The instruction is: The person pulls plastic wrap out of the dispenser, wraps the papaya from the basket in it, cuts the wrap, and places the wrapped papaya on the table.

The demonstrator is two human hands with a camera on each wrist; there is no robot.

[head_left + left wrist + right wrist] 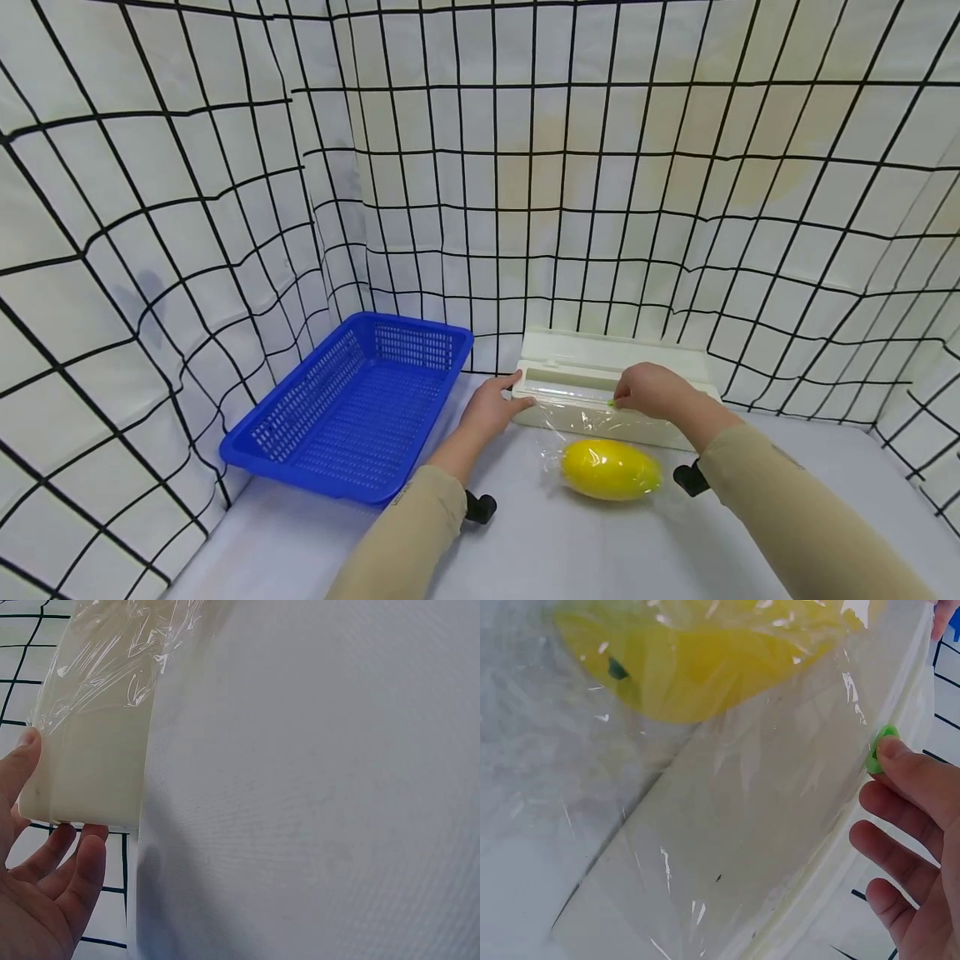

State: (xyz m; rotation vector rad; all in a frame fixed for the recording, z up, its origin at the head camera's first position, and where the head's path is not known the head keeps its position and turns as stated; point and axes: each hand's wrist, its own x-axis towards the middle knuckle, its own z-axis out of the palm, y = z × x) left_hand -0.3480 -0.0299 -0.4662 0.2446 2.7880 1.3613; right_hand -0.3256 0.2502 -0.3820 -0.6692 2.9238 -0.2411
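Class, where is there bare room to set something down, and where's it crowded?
Bare: the table in front of the yellow object, between left sleeve and right sleeve; the patch from right sleeve to gridded wall; inside the blue basket. Crowded: the white box, taken by left hand, right hand and clear film.

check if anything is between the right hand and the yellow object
Yes: clear film. It lies over the yellow object and stretches back across the front of the cream box, where the right hand pinches a small green piece.
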